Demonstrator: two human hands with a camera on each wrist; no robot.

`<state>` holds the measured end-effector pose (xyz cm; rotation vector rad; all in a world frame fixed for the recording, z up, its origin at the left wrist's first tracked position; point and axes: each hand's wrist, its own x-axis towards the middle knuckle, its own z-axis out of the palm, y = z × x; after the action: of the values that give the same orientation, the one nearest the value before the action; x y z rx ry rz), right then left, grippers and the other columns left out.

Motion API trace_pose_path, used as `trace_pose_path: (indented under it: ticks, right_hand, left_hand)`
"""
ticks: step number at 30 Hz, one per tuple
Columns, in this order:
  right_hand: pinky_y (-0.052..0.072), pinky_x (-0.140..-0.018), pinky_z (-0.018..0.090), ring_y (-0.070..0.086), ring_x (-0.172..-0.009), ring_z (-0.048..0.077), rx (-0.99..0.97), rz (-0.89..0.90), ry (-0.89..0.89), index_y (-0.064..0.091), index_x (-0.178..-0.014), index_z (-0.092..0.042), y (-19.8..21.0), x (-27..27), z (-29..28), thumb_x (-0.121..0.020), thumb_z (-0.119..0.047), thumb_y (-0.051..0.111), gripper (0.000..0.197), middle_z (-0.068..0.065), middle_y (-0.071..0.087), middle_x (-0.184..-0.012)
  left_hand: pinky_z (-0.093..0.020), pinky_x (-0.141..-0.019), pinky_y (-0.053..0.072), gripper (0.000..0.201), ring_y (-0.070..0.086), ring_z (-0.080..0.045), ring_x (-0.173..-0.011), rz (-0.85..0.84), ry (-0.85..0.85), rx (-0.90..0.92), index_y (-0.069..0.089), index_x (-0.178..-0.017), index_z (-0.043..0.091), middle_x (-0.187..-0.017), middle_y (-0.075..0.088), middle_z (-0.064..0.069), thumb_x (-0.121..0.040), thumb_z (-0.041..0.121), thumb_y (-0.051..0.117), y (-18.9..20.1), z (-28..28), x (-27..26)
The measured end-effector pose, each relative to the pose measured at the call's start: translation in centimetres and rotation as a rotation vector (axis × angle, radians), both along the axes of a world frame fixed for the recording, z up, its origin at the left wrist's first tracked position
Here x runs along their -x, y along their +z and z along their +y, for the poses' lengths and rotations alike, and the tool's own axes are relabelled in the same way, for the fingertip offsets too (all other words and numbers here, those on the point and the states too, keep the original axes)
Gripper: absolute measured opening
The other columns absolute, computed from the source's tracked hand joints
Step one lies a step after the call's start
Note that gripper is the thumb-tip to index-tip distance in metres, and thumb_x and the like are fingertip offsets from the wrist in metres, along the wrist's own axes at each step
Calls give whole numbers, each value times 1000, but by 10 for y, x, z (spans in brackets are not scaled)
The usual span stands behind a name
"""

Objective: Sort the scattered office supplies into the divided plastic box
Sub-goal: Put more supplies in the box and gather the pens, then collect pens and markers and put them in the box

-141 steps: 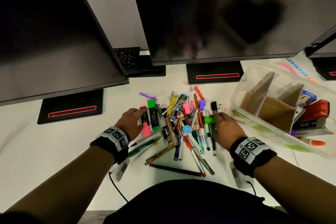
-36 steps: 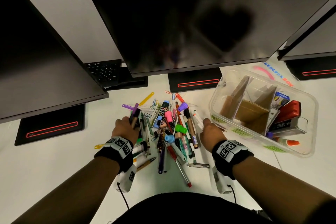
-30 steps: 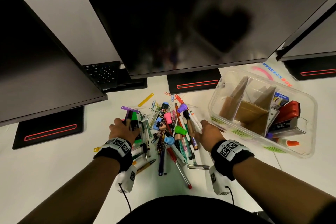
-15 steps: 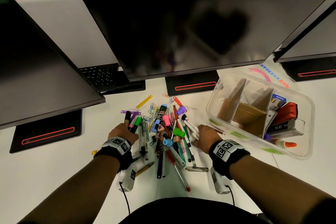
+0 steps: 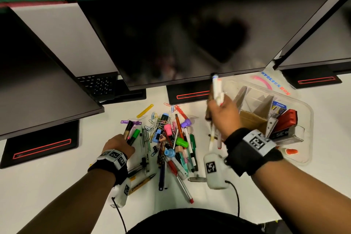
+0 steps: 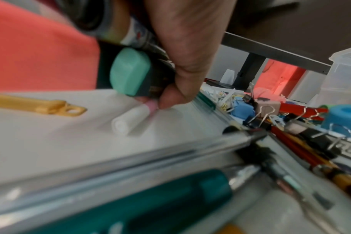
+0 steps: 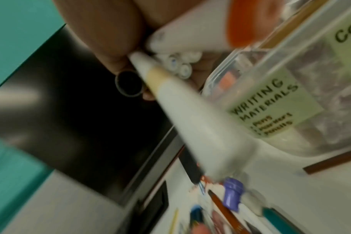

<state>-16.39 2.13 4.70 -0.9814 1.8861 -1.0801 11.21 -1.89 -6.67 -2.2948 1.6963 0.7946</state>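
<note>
A pile of pens, markers and clips [image 5: 171, 138] lies on the white desk. My right hand [image 5: 220, 112] is raised above the desk beside the clear divided box [image 5: 305, 119], gripping a bundle of white markers [image 5: 216, 89] [image 7: 190, 110] that stick up and down out of the fist. The box wall carries a label reading WRITING MATERIALS [image 7: 270, 110]. My left hand [image 5: 121, 142] stays low at the pile's left edge, holding several highlighters and markers [image 5: 133, 133]; in the left wrist view the green-capped one [image 6: 130, 71] shows under my fingers [image 6: 180, 88], next to a white and pink marker [image 6: 134, 120].
Three dark monitors [image 5: 180, 40] overhang the desk's far side, with their black bases [image 5: 41, 144] on it. The box holds a red stapler [image 5: 284, 123], a staple box and cardboard dividers [image 5: 250, 119]. A yellow tag [image 5: 145, 110] and a purple tag lie near the pile.
My right hand has lifted off the desk with the white markers and moved up and right toward the box. My left hand has stayed at the pile's left edge with its markers.
</note>
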Motion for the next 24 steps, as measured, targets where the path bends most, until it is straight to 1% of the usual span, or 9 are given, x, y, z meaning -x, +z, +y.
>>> trace_pose_path:
  ticks: [6,9,12,14,16,18,19,22,24]
  right_hand:
    - [44,-47,28,50,-50,23,-150,-240,-294,53,-69,-5,5,53,-21,-92,-15,50,24,8,50,-59]
    - [47,-39,24,52,-42,23,-245,-291,-295,50,-74,-2,-3,60,-35,-93,-12,48,22,13,50,-59]
    - [56,-52,28,59,-61,27,-353,-227,-224,53,-86,0,-12,64,-50,-93,-14,48,17,14,57,-72]
    - [52,-63,24,56,-73,18,-448,-46,-109,53,-77,-9,-16,65,-57,-94,-17,46,20,7,56,-81]
    - [51,-69,31,58,-73,24,-531,0,-23,51,-75,-9,-16,62,-61,-97,-17,43,25,6,62,-63]
    - [51,-70,36,61,-71,30,-629,56,60,56,-89,0,-13,58,-62,-99,-18,40,26,7,62,-43]
    - [51,-70,34,63,-77,31,-651,76,86,58,-103,3,-12,56,-63,-99,-17,41,27,10,66,-50]
    - [47,-67,24,59,-114,30,-547,140,98,52,-128,1,-18,58,-61,-95,-11,49,35,18,64,-119]
    - [50,-79,29,55,-120,31,-533,210,108,53,-127,0,-21,60,-59,-93,-11,50,37,17,56,-131]
  left_hand:
    - [-27,-67,43,33,53,-23,-79,-3,-25,7,52,-98,11,-88,54,-4,-76,30,68,13,-1,-3]
    - [-27,-65,42,34,54,-23,-77,13,-12,45,53,-98,11,-85,55,-5,-76,31,68,23,-3,-3]
    - [-27,-64,43,29,58,-25,-76,66,25,90,56,-94,10,-83,61,-7,-75,29,68,32,-3,-2]
    - [-27,-64,45,26,62,-27,-76,116,34,106,58,-90,12,-82,65,-9,-73,29,68,39,-2,1]
    - [-27,-64,46,20,64,-29,-75,165,33,130,56,-83,15,-80,66,-10,-73,27,68,46,1,7]
    - [-29,-65,49,17,63,-30,-73,225,34,157,52,-75,20,-77,65,-10,-73,24,68,54,4,16]
    - [-31,-66,51,18,63,-30,-72,255,39,170,50,-72,21,-76,64,-10,-73,22,68,57,6,20]
    - [-31,-65,50,18,61,-30,-67,315,31,188,49,-68,20,-73,65,-10,-73,21,66,64,11,30]
    - [-27,-61,47,19,60,-27,-66,345,9,186,48,-69,21,-71,64,-8,-74,21,66,67,12,37]
